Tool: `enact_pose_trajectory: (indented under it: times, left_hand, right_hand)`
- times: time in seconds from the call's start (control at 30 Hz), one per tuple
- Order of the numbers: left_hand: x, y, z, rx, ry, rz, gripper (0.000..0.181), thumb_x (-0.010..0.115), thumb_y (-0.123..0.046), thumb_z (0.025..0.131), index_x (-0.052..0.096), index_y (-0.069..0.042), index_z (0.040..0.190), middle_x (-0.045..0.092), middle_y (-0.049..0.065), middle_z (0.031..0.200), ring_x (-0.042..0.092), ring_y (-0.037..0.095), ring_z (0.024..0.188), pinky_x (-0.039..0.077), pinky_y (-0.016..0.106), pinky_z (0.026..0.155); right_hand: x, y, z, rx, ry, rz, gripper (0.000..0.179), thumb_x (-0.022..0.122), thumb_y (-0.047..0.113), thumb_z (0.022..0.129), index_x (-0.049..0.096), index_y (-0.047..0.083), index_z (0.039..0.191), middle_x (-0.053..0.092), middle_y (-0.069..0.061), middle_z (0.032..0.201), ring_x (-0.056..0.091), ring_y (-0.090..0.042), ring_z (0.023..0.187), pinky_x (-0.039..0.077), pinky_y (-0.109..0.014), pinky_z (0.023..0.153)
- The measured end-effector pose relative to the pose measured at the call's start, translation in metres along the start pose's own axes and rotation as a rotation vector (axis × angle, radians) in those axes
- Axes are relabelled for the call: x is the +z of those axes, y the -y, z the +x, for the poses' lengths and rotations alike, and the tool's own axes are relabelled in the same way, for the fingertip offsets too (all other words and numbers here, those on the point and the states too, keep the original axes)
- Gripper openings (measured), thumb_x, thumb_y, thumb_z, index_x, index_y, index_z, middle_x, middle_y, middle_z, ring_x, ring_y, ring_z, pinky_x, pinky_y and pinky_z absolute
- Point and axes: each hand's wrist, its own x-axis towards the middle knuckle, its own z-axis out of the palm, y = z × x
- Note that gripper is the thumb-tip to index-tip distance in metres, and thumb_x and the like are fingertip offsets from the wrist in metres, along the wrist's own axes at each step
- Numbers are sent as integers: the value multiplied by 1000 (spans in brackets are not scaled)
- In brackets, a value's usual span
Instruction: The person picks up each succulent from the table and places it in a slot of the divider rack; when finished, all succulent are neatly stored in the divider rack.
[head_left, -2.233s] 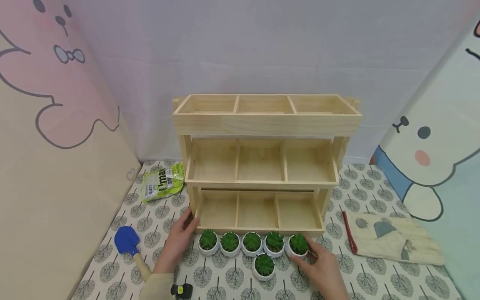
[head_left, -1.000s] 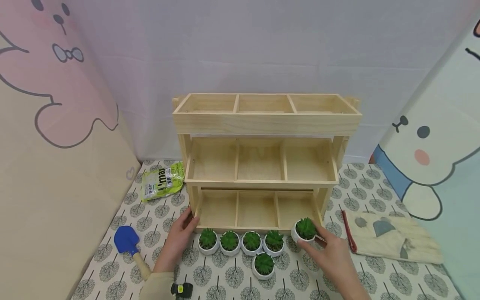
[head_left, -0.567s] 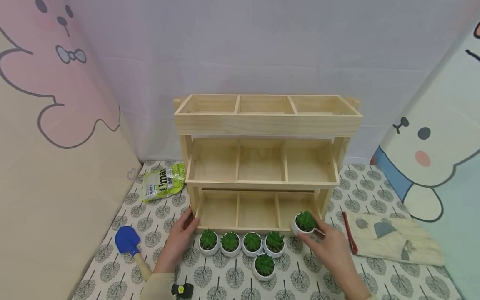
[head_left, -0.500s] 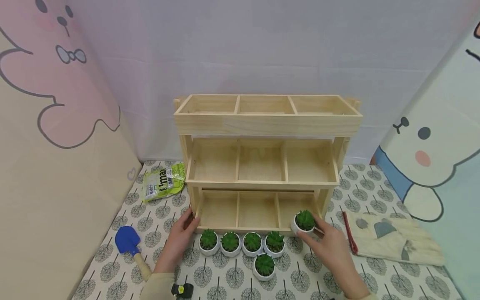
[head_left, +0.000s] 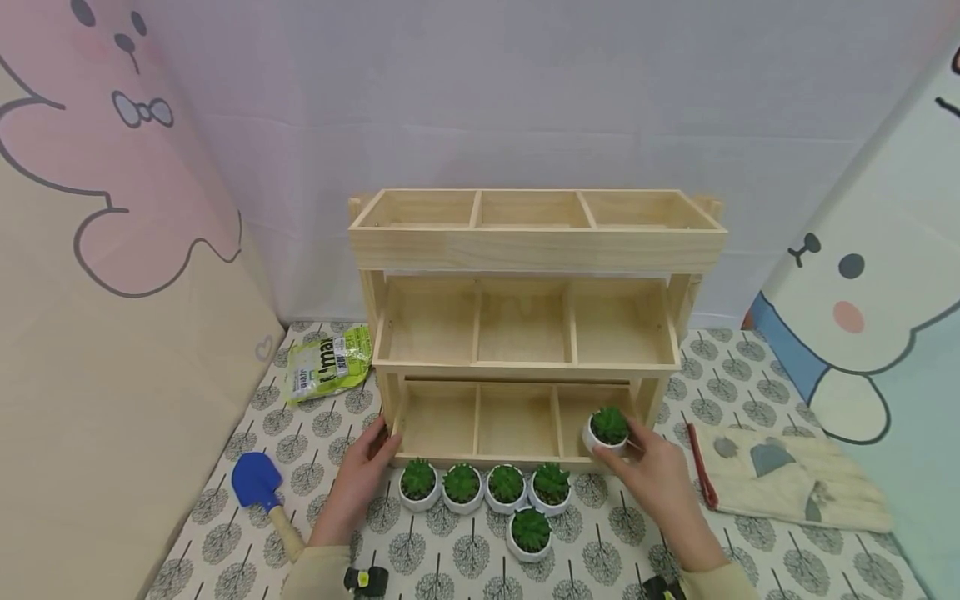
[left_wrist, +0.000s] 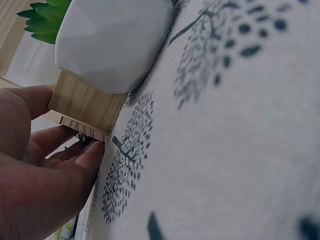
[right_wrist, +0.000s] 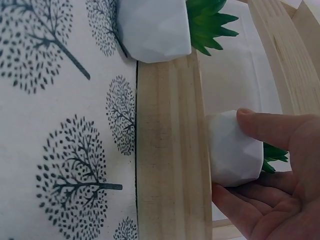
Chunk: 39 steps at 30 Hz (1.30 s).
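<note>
My right fingers (right_wrist: 240,207) grasp a potted plant (head_left: 606,427) at the bottom right compartment (head_left: 573,408); left fingers (left_wrist: 52,138) grip the wooden shelf (head_left: 537,249); five more pots (head_left: 507,490) between them on the bench (head_left: 442,546).

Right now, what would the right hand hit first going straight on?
The potted plant in the right hand leads, likely meeting the bottom-right compartment's back wall first, possibly its left divider; depth is unclear.
</note>
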Motion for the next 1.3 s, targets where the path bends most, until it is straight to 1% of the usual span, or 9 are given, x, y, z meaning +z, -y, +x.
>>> enact_pose_trajectory:
  times: [0.1, 0.23, 0.37, 0.47, 0.53, 0.67, 0.8, 1.1, 1.3]
  left_hand:
    - [0, 1, 0, 5, 3, 0, 71, 59, -30, 109, 25, -4, 165, 28, 21, 168, 29, 35, 153, 29, 42, 124]
    - [0, 3, 1, 4, -4, 8, 70, 59, -29, 109, 25, -4, 165, 28, 21, 167, 30, 36, 153, 30, 42, 123]
    - [0, 4, 2, -6, -15, 23, 71, 59, -30, 109, 26, -3, 165, 29, 21, 167, 31, 36, 153, 31, 42, 123]
    - [1, 4, 3, -9, -16, 27, 71, 59, -30, 109, 25, -2, 165, 28, 22, 167, 30, 37, 153, 31, 43, 123]
    - [1, 4, 3, -21, -17, 25, 71, 59, -29, 109, 24, -4, 165, 28, 20, 168, 30, 35, 153, 31, 41, 123]
    - [1, 4, 3, -21, -9, 16, 70, 59, -28, 109, 25, -5, 166, 29, 18, 168, 31, 32, 153, 31, 38, 123]
    - [0, 4, 3, -9, 2, 6, 71, 60, -27, 109, 24, -3, 165, 29, 20, 167, 31, 34, 152, 31, 39, 122]
    - [0, 4, 2, -10, -10, 9, 70, 60, -27, 109, 25, -5, 165, 30, 18, 167, 33, 32, 152, 32, 39, 122]
    - [0, 4, 2, -1, -15, 10, 70, 60, -25, 108, 26, -3, 165, 30, 20, 167, 33, 34, 151, 32, 40, 122]
  right_hand:
    - [2, -3, 3, 9, 0, -34, 76, 89, 32, 86, 58, -5, 144, 71, -31, 117, 74, -39, 93, 63, -56, 81]
    - [5, -8, 6, 8, 6, -54, 75, 88, 34, 86, 58, -4, 143, 71, -31, 117, 73, -41, 94, 62, -59, 83]
    - [8, -11, 11, 12, 15, -60, 76, 87, 36, 88, 57, -5, 144, 69, -32, 122, 72, -42, 98, 61, -60, 85]
    - [11, -12, 14, 15, 27, -55, 76, 87, 35, 88, 56, -5, 145, 69, -32, 122, 72, -41, 97, 62, -58, 85]
    - [13, -13, 16, 8, 27, -60, 75, 87, 34, 88, 57, -5, 144, 70, -31, 120, 72, -39, 95, 63, -57, 83]
    - [18, -16, 21, -16, 14, -64, 69, 88, 30, 86, 60, -5, 139, 73, -27, 109, 72, -35, 88, 63, -53, 76]
    - [21, -17, 25, -18, 16, -67, 68, 89, 29, 86, 61, -7, 137, 74, -23, 102, 70, -32, 83, 62, -50, 72]
    - [26, -17, 32, 12, 45, -90, 67, 88, 29, 87, 61, -8, 135, 72, -26, 106, 69, -37, 87, 61, -54, 77]
    - [31, -17, 34, 11, 46, -94, 69, 88, 26, 86, 58, -11, 136, 69, -33, 114, 69, -46, 98, 59, -60, 86]
